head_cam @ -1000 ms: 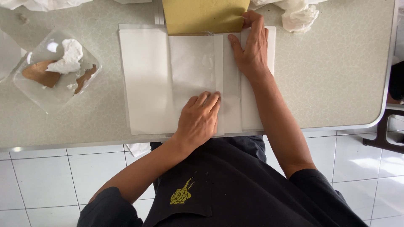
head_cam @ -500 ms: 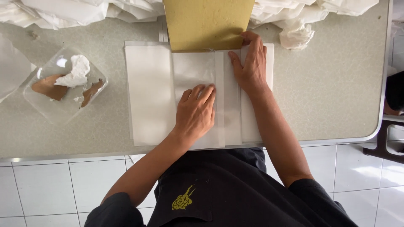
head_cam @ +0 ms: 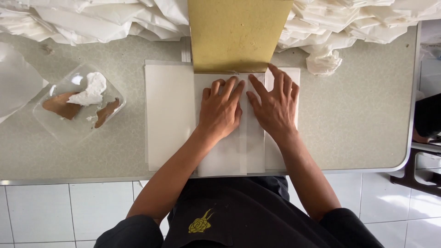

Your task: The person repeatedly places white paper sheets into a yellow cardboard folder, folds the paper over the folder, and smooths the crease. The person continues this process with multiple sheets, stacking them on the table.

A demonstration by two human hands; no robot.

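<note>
Now both hands, left (head_cam: 221, 109) and right (head_cam: 274, 106), press flat, fingers spread, creasing the paper (head_cam: 225, 156) below the board (head_cam: 236, 34) at twelve o'clock; smoothing toward six looks due.

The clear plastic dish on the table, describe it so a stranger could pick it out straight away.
Start at the grey table, then look left of the white paper sheet under both hands. The clear plastic dish sits alone there. Unlike the white papers around it, it is see-through and holds a white lump and brown smears.

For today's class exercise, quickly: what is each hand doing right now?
Left hand: open, flat on the folded white paper.
Right hand: open, flat on that paper.
</note>
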